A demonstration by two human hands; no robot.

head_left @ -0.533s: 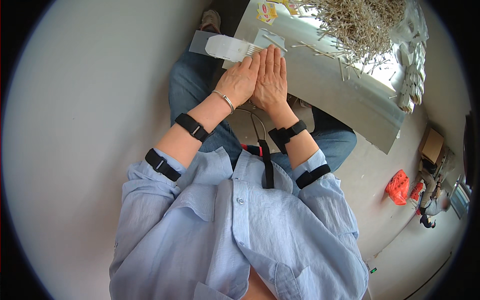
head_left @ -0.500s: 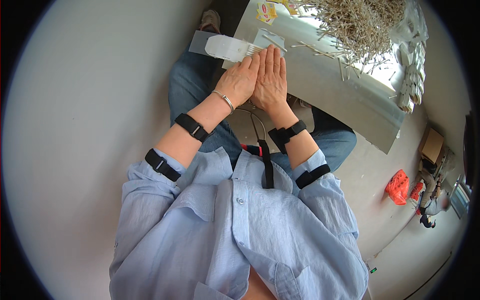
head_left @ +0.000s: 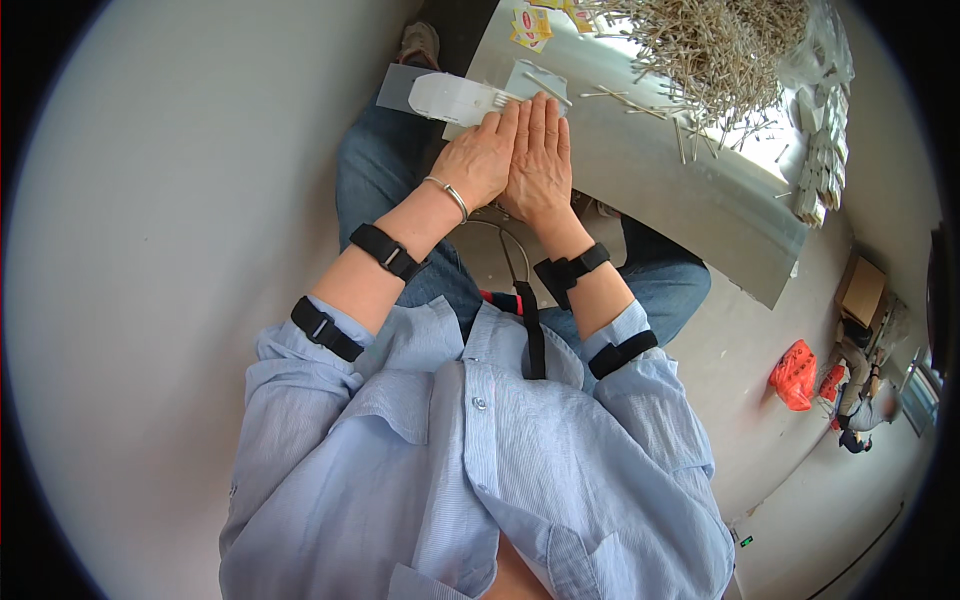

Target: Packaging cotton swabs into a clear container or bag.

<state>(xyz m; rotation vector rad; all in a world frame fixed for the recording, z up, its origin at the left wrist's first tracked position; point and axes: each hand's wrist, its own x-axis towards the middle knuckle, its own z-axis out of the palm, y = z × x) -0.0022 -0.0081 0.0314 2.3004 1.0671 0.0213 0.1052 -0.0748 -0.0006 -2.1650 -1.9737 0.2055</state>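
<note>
At the table's near edge lies a white paper packet (head_left: 445, 98), with several cotton swabs (head_left: 507, 99) showing at its right end. My left hand (head_left: 477, 160) is closed over that end, its index finger over the swabs and its other fingertips hidden. Beside it, touching it, my right hand (head_left: 541, 170) lies flat, palm down, fingers stretched and together. What is under the right palm cannot be seen. Just beyond its fingertips a loose cotton swab (head_left: 546, 86) rests on a pale translucent sheet (head_left: 526, 74).
A big heap of cotton swabs (head_left: 700, 60) covers the far right of the metal table (head_left: 690, 205), with strays around it. Yellow-and-white packets (head_left: 530, 27) lie at the back, a clear plastic bag (head_left: 820, 50) and stacked white packets (head_left: 826, 160) at the right. A red bag (head_left: 795, 375) stands on the floor.
Both hands keep nearly the same place, shifting very slightly left. The packet and swabs lie almost as before.
</note>
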